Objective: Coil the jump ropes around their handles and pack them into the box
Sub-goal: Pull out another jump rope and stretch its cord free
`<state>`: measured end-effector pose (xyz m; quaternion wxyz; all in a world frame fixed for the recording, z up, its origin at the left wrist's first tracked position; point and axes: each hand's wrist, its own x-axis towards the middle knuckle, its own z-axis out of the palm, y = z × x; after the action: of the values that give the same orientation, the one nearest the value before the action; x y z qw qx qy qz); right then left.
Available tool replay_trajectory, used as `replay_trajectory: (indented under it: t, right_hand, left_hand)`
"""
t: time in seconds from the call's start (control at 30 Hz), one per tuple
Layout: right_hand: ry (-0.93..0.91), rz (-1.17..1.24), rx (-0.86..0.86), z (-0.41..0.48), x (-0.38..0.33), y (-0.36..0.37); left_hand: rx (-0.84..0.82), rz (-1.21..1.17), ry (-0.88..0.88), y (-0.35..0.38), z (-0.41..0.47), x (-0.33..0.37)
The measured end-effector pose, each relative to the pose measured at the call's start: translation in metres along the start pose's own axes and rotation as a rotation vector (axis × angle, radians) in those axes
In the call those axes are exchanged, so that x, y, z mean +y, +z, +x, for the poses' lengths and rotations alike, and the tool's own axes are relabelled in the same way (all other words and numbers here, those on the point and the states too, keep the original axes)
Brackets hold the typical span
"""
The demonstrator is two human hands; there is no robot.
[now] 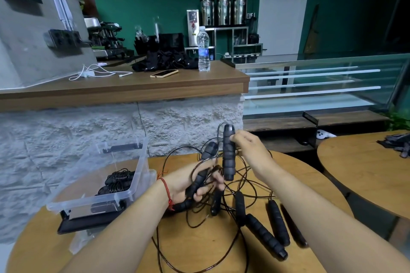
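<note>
In the head view, the right hand (pixel 248 146) pinched the upper part of an upright handle (pixel 229 157). Its thumb and fingertips were closed on the black foam just below the cap. The left hand (pixel 195 182) was lower and just to the left of those fingers. Its fingers were curled round a second handle (pixel 198 180) that lay slantwise across the palm, and blur hid exactly how the fingertips sat. Thin dark cord (pixel 230 188) looped up behind and between both hands and spilled in a tangle below them onto the wooden table (pixel 213 241). Loose handles (pixel 266 236) lay on the table beneath the right hand's fingers, between the two forearms, some touching one another. Well left of the left hand's fingers stood the clear plastic box (pixel 142 167), open, with coiled ropes (pixel 118 182) lying inside it. Far beyond both hands, a water bottle (pixel 203 49) and a phone (pixel 164 73) rested on a counter (pixel 133 88).
</note>
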<state>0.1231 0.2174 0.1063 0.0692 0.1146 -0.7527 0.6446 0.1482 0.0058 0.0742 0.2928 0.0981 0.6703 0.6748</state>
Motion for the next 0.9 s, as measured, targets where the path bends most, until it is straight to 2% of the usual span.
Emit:
replay_trajectory:
  t: [0.03,0.1,0.27,0.33,0.43,0.53,0.6,0.67,0.77,0.9]
  right_hand:
    - [0.036,0.101,0.003,0.002,-0.001,-0.002]
    - [0.082,0.211,0.002,0.005,-0.003,-0.007]
    - [0.071,0.058,-0.016,0.005,0.004,-0.005]
    - [0.046,0.031,-0.021,0.002,0.005,0.001]
    - [0.012,0.009,0.018,0.002,0.007,0.005]
    - [0.043,0.048,0.061,0.004,0.009,0.007]
    - [0.035,0.065,0.067,0.004,0.01,0.009]
    - [0.027,0.087,0.077,0.005,0.01,0.01]
    - [0.066,0.174,-0.001,0.005,0.005,0.007]
    - [0.099,0.087,-0.203,-0.006,0.007,0.003]
  left_hand:
    - [-0.007,0.041,-0.025,0.0,-0.001,-0.002]
    - [0.085,0.056,-0.013,0.001,0.001,-0.003]
    - [0.283,-0.191,0.193,0.0,0.013,0.0]
    - [0.31,-0.194,0.226,0.002,0.016,0.006]
    - [0.263,-0.176,0.217,0.008,0.018,0.01]
    - [0.127,-0.158,0.233,0.005,0.011,0.007]
    - [0.042,-0.035,0.241,0.006,0.004,0.004]
    - [0.094,0.133,0.293,0.015,0.002,0.004]
    - [0.243,0.203,0.433,0.025,0.003,0.003]
    - [0.323,0.242,0.484,0.017,0.008,0.003]
